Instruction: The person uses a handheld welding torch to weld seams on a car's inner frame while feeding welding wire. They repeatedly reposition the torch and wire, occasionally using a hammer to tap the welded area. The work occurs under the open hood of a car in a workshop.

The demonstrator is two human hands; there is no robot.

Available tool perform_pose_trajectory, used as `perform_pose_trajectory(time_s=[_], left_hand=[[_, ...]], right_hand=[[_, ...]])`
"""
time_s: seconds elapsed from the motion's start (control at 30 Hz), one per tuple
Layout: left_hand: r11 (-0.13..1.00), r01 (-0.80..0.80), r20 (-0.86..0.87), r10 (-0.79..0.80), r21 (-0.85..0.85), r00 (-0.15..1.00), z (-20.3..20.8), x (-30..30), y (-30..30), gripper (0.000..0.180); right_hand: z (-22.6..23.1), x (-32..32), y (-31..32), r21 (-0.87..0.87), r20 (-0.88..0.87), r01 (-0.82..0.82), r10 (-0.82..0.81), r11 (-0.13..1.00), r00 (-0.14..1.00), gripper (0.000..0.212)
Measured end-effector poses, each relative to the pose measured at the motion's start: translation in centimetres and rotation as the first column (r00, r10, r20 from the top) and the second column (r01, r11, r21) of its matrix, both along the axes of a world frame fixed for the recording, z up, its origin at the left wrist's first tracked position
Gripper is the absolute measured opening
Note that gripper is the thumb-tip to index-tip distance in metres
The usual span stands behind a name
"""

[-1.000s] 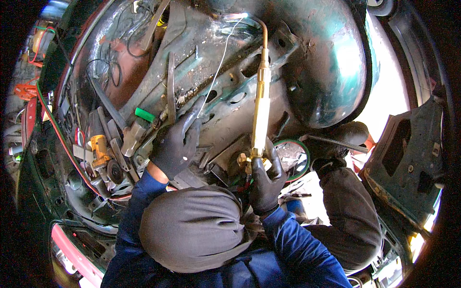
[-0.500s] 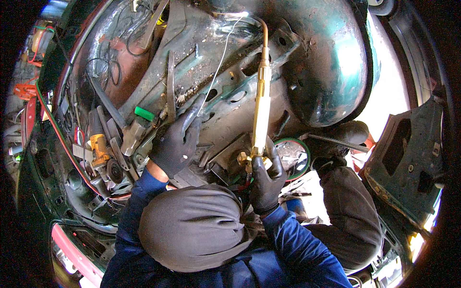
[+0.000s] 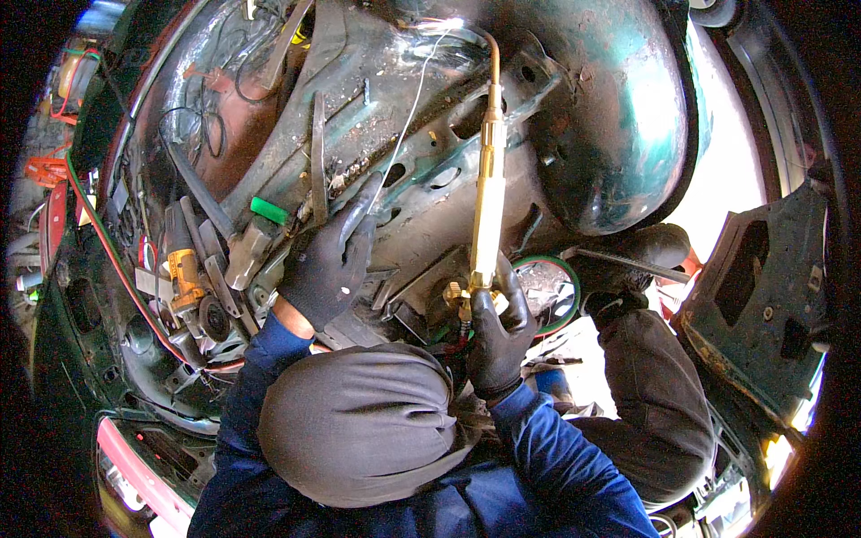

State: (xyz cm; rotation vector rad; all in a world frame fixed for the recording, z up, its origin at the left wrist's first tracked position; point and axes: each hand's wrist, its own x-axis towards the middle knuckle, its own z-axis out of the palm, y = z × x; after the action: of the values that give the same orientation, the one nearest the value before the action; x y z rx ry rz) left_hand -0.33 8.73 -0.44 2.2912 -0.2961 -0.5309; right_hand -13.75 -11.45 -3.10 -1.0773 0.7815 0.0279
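My right hand (image 3: 500, 336), in a black glove, is closed around the lower end of a brass gas torch (image 3: 489, 211). Its bent copper neck curves left at the top, toward a bright white glow (image 3: 456, 24) on the dark metal panel (image 3: 381, 76). In my left hand (image 3: 334, 255), also gloved in black, a thin filler rod (image 3: 411, 117) is held between the fingers. The rod slants up to the right and its far end meets the glow. Brass valve knobs (image 3: 455, 293) stick out beside my right hand.
An angle grinder (image 3: 186, 280) lies among metal strips and tools at left, near a red-green hose (image 3: 112, 247). A rounded green metal housing (image 3: 610, 117) bulges at upper right. A round green-rimmed object (image 3: 575, 300) sits right of my hand. Dark cloth (image 3: 359, 421) bulges between my forearms.
The glow at the torch tip looks slightly larger, and the rod's far end has shifted a little to the left. Both hands stay nearly where they were.
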Motion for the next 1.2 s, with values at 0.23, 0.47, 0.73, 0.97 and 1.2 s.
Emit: perform_pose_trajectory(time_s=[0.23,0.47,0.73,0.97,1.2], left_hand=[[1.0,-0.006,-0.008,0.006,0.009,1.0,0.2,0.1,-0.1,0.048],[1.0,-0.001,0.039,0.001,0.017,0.999,-0.3,0.0,0.1,0.047],[1.0,-0.003,0.024,0.003,0.004,1.0,0.2,0.0,-0.1,0.048],[1.0,-0.001,0.005,0.001,-0.013,1.0,0.1,0.0,-0.1,0.049],[0.999,0.005,0.012,-0.006,0.04,1.0,0.2,0.0,-0.1,0.048]], right_hand=[[-0.4,-0.2,0.1,-0.076,0.026,-0.017,0.019,0.997,0.999,0.06],[-0.8,-0.3,0.0,-0.094,0.06,-0.021,0.027,0.995,0.998,0.056],[-0.5,-0.2,0.0,-0.094,0.027,-0.01,0.012,0.996,1.0,0.054],[-0.3,-0.1,0.3,-0.05,0.018,0.021,-0.02,0.999,1.0,0.055],[-0.6,-0.2,0.5,-0.032,0.052,0.06,-0.058,0.998,0.997,0.054]])
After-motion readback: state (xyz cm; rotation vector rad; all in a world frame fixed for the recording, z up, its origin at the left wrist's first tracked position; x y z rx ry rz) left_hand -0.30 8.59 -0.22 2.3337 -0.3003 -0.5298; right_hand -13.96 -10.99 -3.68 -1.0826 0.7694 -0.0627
